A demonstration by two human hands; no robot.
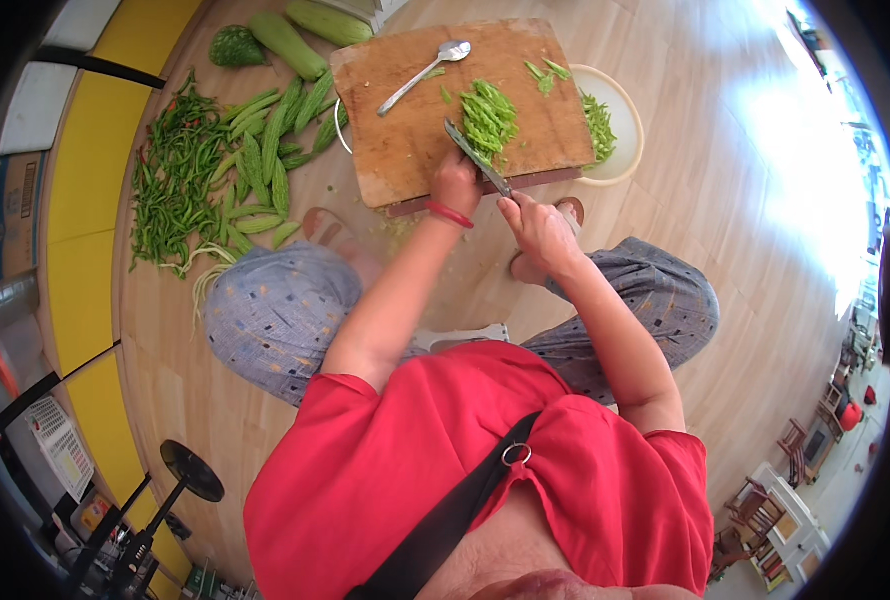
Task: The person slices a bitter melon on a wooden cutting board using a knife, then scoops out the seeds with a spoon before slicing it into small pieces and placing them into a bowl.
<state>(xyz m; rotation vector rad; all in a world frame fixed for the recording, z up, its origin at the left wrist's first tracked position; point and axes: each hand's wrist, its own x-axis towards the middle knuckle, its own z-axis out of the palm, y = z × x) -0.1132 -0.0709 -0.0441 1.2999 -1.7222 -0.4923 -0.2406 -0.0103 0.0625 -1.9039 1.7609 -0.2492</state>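
Note:
My right hand (545,232) is wrapped round the handle of a kitchen knife (480,160), its blade slanting up and left over the near part of a wooden cutting board (395,150). Close against the blade's left side, my left hand (455,184) is closed, with a red band on its wrist; whatever its fingers press on is hidden. Just beyond the blade lies a pile of sliced green vegetable (489,115), probably bitter melon. A metal spoon (425,78) rests on the board's far left part, and a few loose slices (545,76) are at its far right.
A pale basin (633,150) holding more green slices sits partly under the board's right side. On the wooden floor to the left are many green chillies (170,170), several whole bitter melons (255,165) and larger gourds (285,45). Yellow-fronted cabinets (80,290) stand farther left.

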